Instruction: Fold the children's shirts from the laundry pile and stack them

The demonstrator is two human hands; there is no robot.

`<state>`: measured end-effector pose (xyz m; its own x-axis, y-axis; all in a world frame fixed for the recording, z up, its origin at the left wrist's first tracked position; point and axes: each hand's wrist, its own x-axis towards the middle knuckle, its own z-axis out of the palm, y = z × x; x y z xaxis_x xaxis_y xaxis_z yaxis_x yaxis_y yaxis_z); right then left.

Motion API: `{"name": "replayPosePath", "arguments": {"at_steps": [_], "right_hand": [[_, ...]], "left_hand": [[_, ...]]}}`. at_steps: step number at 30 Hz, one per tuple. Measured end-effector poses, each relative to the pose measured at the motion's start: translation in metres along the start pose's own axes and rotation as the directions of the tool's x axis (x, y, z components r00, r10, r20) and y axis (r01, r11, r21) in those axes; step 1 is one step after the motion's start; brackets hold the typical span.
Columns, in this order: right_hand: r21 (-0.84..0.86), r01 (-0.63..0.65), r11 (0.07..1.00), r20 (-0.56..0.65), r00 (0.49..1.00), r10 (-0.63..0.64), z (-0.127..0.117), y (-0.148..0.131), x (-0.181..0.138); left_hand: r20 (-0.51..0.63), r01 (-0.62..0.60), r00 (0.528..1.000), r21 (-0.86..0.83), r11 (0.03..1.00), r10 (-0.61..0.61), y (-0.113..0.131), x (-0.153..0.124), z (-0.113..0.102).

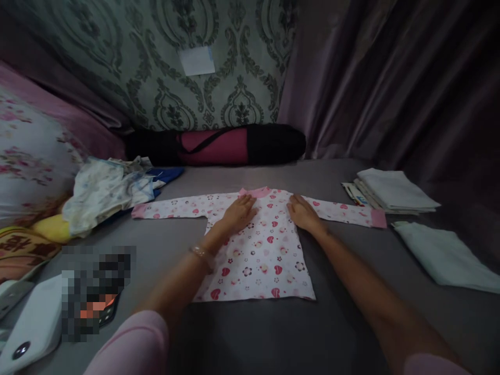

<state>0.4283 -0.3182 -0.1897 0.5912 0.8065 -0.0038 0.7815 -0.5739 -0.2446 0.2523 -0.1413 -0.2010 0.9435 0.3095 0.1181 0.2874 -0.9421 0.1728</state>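
A small white long-sleeved shirt (261, 260) with pink hearts and pink cuffs lies spread flat on the grey bed sheet (273, 333), sleeves stretched out to both sides. My left hand (239, 212) rests palm down on the shirt's upper chest, left of the pink collar. My right hand (303, 213) lies flat on the right shoulder area, fingers together. Neither hand grips the cloth. A bracelet sits on my left wrist.
A heap of crumpled light clothes (113, 190) lies at the left by a floral pillow (31, 156). Folded white cloths (394, 190) stack at the right, another folded cloth (445, 255) nearer. A black and pink roll bag (219, 145) lies against the wall. A white device (35, 328) sits bottom left.
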Motion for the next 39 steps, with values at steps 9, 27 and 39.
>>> {"name": "replayPosePath", "arguments": {"at_steps": [9,27,39], "right_hand": [[-0.057,0.061,0.997,-0.08,0.995,-0.066,0.018,0.021,-0.042],[-0.214,0.105,0.971,-0.178,0.973,-0.144,0.01,0.038,-0.044],[-0.037,-0.009,0.999,-0.086,0.996,0.006,-0.012,0.036,-0.014]], "left_hand": [[-0.006,0.212,0.977,0.128,0.969,-0.213,0.025,0.046,-0.011],[0.006,0.024,1.0,-0.005,1.0,-0.024,0.106,0.154,0.034],[-0.126,-0.055,0.99,0.004,0.998,0.055,0.122,0.107,0.043]]}}
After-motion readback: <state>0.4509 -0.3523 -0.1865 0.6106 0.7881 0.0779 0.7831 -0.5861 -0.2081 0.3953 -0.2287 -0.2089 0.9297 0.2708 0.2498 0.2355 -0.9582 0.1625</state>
